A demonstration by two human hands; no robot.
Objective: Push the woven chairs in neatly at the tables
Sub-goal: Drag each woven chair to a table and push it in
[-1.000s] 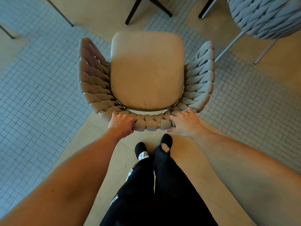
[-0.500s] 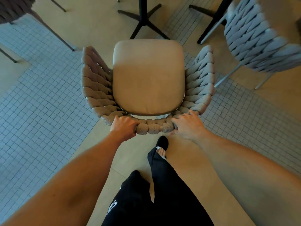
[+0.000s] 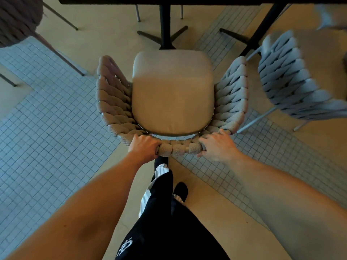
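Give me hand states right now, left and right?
Left hand: closed, gripping the top rim of the woven chair backrest.
Right hand: closed, gripping the same rim, fingers curled over it.

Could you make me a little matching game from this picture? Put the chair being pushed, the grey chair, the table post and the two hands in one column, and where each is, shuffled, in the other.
Things:
1. beige chair
2. grey chair
3. table post
4. left hand
5. right hand

Places:
A. far right, on thin pale legs
B. gripping the left part of the woven back rim
C. centre of view, cushion facing up
D. just beyond the cushion's front edge
E. on the right part of the woven back rim

Pairs: 1-C, 2-A, 3-D, 4-B, 5-E
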